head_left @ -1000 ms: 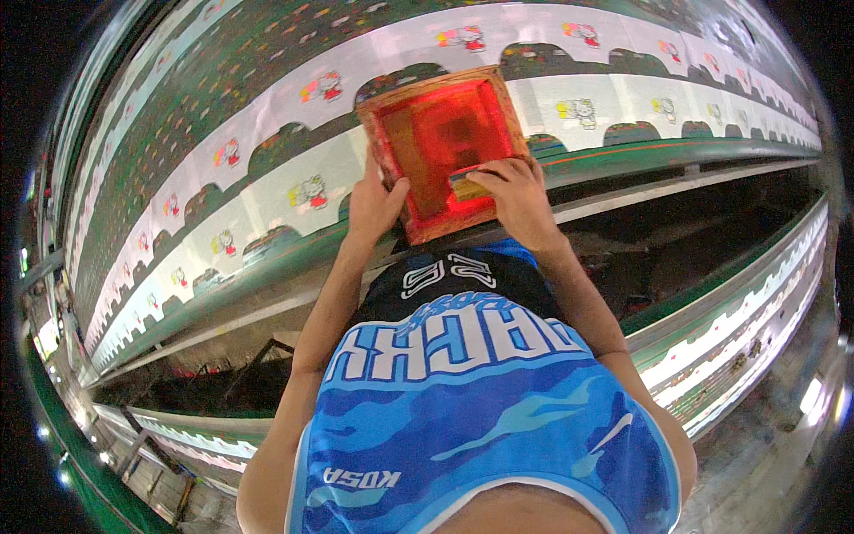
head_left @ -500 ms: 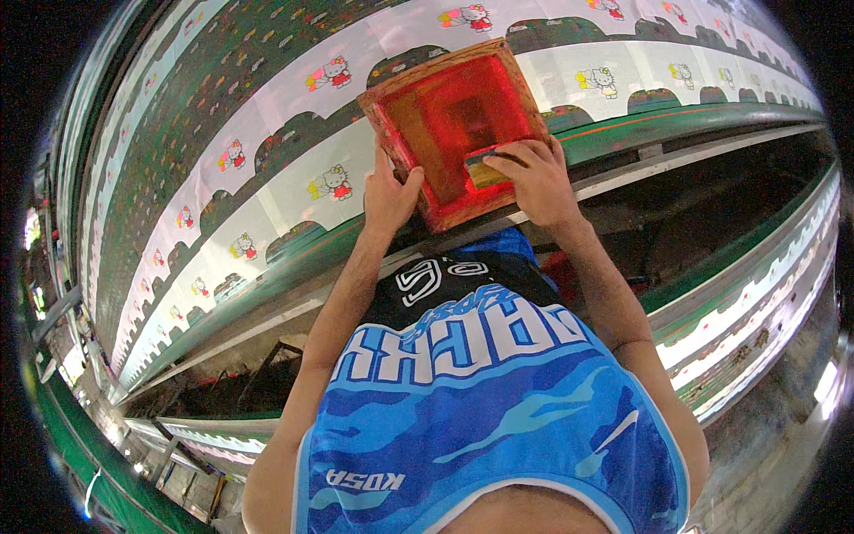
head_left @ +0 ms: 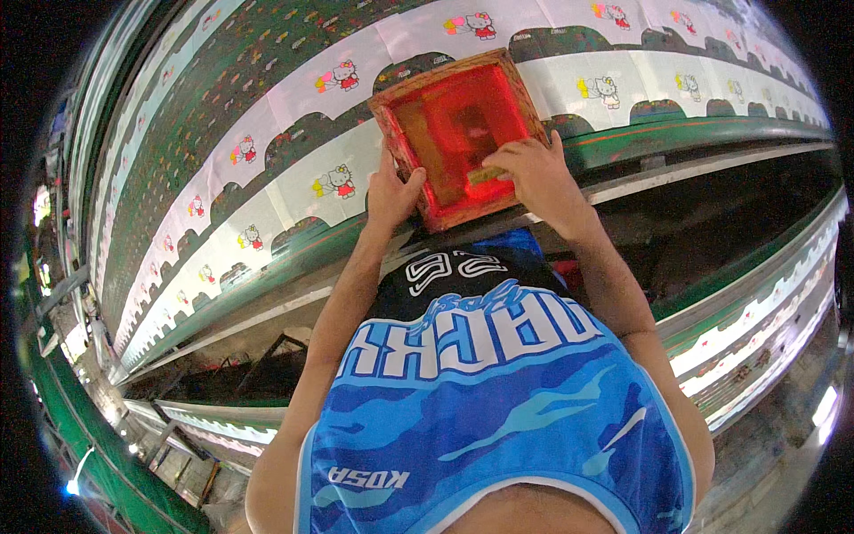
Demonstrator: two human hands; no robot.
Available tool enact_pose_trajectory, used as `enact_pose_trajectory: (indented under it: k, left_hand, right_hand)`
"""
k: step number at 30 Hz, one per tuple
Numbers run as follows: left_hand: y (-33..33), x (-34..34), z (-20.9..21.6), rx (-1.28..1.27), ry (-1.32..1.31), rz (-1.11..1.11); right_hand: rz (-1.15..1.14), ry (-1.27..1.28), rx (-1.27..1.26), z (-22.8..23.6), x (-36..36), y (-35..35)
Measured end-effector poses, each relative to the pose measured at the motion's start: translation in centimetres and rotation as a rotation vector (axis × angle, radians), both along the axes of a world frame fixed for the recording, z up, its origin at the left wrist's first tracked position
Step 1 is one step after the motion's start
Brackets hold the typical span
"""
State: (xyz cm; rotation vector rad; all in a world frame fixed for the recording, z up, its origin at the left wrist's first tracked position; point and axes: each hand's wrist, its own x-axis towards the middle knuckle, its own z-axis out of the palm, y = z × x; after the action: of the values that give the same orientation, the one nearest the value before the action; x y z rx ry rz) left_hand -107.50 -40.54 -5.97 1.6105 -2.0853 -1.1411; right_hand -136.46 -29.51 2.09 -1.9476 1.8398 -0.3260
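Note:
A wooden screen-printing frame (head_left: 438, 76) lies tilted over the near row of white printed pieces (head_left: 307, 151), its inside wet with red ink (head_left: 449, 116). My left hand (head_left: 391, 194) grips the frame's left side, thumb over the rim and fingers around the outside. In my right hand (head_left: 541, 185) is a small squeegee (head_left: 485, 175) with a yellowish edge, held inside the frame near its lower right corner. My fingers hide part of the squeegee. Beside the frame, the pieces carry a cartoon cat with balloons in red, pink and yellow (head_left: 339, 182).
A long green printing table (head_left: 614, 148) curves across the view, holding several rows of scalloped white pieces. A pale rail (head_left: 614, 187) runs along its near edge. Behind me to the right, another table bears more white pieces (head_left: 738, 343). Green sheeting (head_left: 98, 454) hangs at lower left.
The squeegee has tipped, so its broad face no longer shows and a narrow yellowish edge is seen. My right hand has turned slightly with it. The frame and left hand stay nearly in place.

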Motion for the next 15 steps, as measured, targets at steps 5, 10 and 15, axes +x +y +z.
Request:
enact_pose_trajectory:
  k: [5,10,15]
  left_hand:
    - [-0.2,-0.6,0.9,-0.009,0.0,-0.025]
    - [0.0,-0.7,1.4,0.016,0.081,-0.016]
    - [0.3,-0.7,1.5,0.002,0.041,-0.017]
  right_hand:
    - [-0.039,0.031,-0.117,-2.6,-1.4,-7.9]
    - [-0.008,0.118,-0.119,-2.5,-1.2,-9.3]
    - [0.005,0.057,-0.032,-2.3,-0.4,-2.4]
